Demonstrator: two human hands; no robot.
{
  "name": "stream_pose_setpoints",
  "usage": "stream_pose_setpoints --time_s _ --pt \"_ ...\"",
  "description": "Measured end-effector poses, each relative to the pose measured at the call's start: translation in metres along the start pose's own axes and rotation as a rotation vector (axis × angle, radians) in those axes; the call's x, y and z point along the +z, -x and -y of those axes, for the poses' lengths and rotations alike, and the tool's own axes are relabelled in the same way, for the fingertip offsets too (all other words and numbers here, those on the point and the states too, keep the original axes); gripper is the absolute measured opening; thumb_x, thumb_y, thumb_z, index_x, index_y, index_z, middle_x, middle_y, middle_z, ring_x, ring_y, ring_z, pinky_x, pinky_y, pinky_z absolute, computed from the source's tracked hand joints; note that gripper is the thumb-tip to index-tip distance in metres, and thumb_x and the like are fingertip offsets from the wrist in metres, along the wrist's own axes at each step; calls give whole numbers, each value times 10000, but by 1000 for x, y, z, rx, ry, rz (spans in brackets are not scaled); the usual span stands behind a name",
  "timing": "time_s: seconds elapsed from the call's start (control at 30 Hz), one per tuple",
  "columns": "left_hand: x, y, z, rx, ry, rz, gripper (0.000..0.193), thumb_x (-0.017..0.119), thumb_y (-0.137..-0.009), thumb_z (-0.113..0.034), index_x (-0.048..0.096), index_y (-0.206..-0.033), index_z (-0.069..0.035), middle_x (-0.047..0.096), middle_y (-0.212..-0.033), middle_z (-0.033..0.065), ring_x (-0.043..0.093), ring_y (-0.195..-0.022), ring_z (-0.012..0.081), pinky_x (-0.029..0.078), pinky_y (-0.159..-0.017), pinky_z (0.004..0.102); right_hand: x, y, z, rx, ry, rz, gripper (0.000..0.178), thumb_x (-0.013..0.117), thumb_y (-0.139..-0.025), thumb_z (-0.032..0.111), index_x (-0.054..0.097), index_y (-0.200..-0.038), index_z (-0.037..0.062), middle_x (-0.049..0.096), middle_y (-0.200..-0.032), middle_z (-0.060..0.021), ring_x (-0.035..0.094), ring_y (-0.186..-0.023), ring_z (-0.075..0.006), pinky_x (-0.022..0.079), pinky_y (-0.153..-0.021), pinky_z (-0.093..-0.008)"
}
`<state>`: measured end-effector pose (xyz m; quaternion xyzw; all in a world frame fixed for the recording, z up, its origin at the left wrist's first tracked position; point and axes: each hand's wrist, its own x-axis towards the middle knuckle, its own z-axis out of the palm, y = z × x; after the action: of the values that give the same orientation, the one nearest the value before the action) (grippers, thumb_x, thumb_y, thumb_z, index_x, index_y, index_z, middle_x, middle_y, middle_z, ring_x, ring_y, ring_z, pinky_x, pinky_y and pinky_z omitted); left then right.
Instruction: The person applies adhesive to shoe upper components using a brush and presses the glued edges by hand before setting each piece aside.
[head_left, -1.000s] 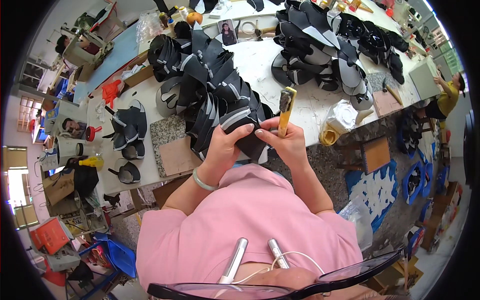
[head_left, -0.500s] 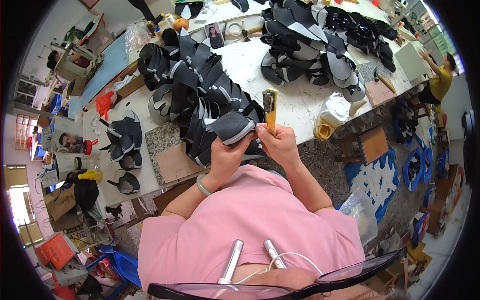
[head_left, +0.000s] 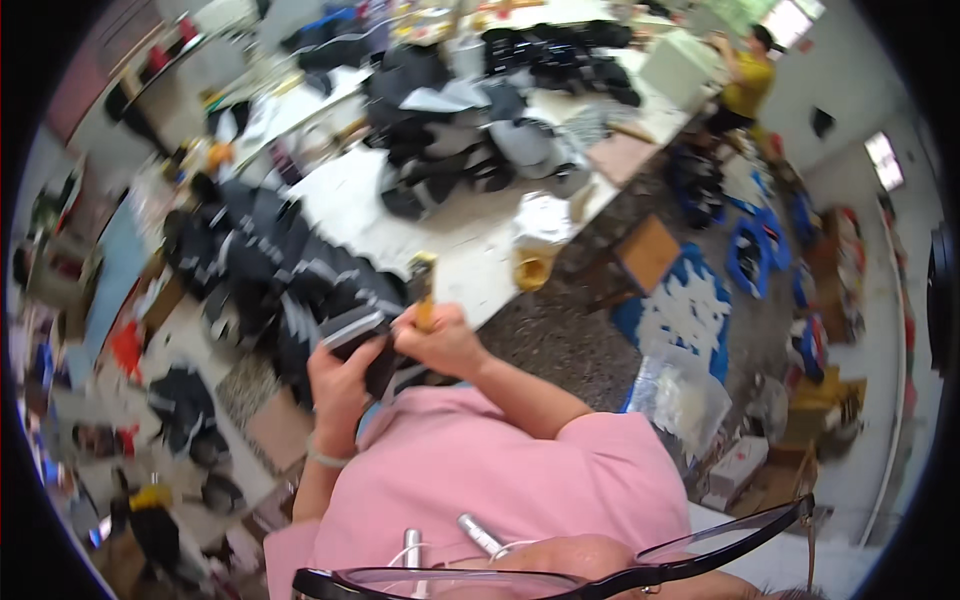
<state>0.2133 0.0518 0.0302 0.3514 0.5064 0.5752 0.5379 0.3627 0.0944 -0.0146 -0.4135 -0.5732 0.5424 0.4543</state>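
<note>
Though under dark pieces (head_left: 280,245), a white table (head_left: 350,215) above speckled floor (head_left: 540,350).

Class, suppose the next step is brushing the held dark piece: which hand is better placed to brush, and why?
Probably the right hand: it holds the yellow-handled brush, close to the dark, pale-banded piece. The left hand grips that piece, so it seems better suited to steadying it.

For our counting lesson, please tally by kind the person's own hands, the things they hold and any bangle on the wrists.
Hands: 2, left hand and right hand
Yellow-handled brush: 1, in the right hand
Pale-edged black piece: 1, in the left hand
Pale bangle: 1, left wrist
Total: 5
</note>
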Motion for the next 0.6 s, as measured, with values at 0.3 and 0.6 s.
stream_pose_setpoints --time_s 0.3,0.6 --pt "-4 0 3 1 -83 117 239 631 -810 -5 615 -1046 30 648 -960 54 606 -863 114 487 -779 246 -14 3 13 18 26 161 242 696 -837 249 611 -727 51 538 -613 36 461 -519 -34 357 -461 -208" --pt "-5 -1 10 -106 133 154 337 618 -694 67 618 -1028 22 648 -907 76 627 -804 160 494 -764 264 -21 15 9 317 -515 260 142 694 -828 130 615 -834 11 575 -668 -23 424 -476 -33 302 -425 -187"
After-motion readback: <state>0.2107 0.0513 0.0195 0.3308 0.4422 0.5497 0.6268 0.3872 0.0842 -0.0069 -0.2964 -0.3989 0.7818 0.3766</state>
